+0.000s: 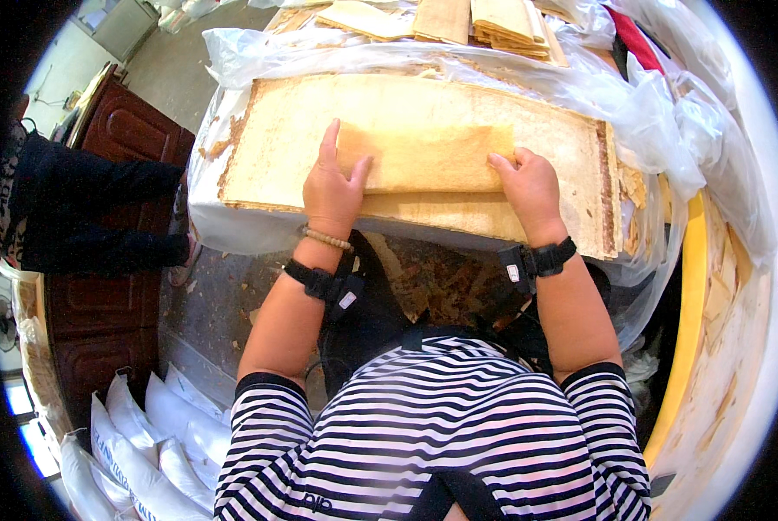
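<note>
A narrow yellow, thin sheet [428, 156] lies across a stack of large pale sheets [258, 130] with brown, ragged edges. My left hand [335, 184] grips the yellow piece at its left end, thumb on top. At its right end my right hand [524, 187] grips it too, with the thumb over the sheet. The fingers of both hands are partly hidden. Crumpled clear plastic [675, 139] lies around the pale stack.
More folded sheets [367, 17] lie at the back. A person's dark-clothed legs [93, 208] are at my left, by a brown wooden cabinet [102, 321]. White sacks [172, 417] are piled at lower left. A yellow strip [684, 330] edges the right side.
</note>
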Action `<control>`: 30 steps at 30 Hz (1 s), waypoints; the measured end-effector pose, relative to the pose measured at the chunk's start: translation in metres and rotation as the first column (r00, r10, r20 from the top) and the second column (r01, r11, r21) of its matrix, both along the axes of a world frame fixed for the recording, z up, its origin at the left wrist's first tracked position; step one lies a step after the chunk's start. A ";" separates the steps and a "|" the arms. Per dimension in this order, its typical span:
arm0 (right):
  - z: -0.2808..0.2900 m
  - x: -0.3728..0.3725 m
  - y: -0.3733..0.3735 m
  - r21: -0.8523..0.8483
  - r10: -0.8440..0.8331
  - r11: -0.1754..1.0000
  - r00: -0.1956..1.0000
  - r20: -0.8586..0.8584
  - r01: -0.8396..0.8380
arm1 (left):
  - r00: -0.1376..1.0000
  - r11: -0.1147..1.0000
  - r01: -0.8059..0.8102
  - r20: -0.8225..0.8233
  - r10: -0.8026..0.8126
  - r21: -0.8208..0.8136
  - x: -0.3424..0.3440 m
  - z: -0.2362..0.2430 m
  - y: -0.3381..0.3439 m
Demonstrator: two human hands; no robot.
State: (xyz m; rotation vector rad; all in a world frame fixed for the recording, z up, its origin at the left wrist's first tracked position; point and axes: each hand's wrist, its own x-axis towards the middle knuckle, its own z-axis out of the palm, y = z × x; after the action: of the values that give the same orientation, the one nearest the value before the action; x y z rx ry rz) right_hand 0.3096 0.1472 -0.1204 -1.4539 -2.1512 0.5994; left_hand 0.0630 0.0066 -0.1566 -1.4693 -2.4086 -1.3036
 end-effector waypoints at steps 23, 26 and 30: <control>-0.028 -0.026 -0.018 0.335 0.359 0.790 0.830 0.426 -0.514 | 0.763 0.829 0.352 -0.379 -0.523 -0.436 0.043 0.015 0.019; -0.017 -0.022 -0.022 0.259 0.347 0.832 0.824 0.447 -0.491 | 0.770 0.856 0.289 -0.427 -0.474 -0.429 -0.002 0.012 0.014; -0.015 -0.008 -0.012 0.248 0.414 0.814 0.825 0.385 -0.525 | 0.676 0.814 0.335 -0.480 -0.559 -0.475 -0.016 0.032 0.018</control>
State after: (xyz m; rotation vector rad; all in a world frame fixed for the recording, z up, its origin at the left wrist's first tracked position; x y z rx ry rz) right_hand 0.3018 0.1352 -0.1350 -0.8557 -2.7370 0.1268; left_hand 0.0469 0.0243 -0.1245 -2.2629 -1.9449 -0.2839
